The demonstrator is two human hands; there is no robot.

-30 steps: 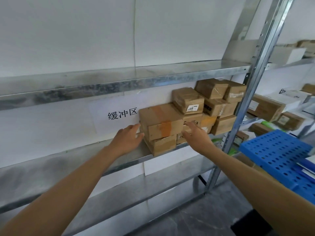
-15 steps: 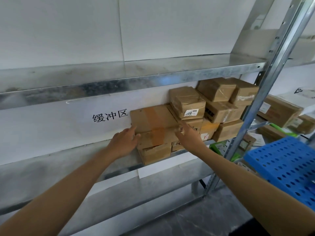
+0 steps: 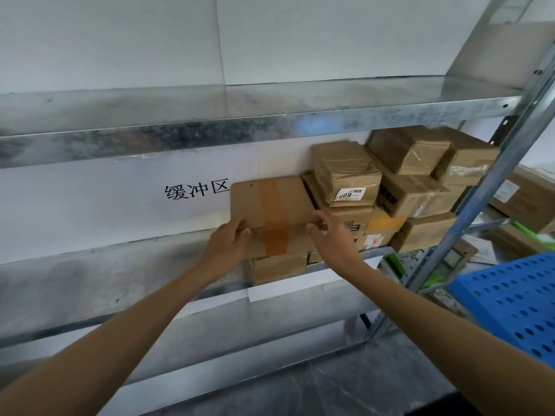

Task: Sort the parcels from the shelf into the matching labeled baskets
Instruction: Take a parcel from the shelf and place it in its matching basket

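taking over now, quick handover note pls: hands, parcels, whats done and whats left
Hands: the left hand grips the left front edge of the taped box; the right hand grips its right front corner.
Things: the taped box sits on a smaller box, at the left end of the parcel pile on the shelf. A blue basket is at lower right; no label on it shows.
Done: nothing visibly sorted yet.
Left: pull the taped box off, check its label, put it in the matching basket, then work through the pile.
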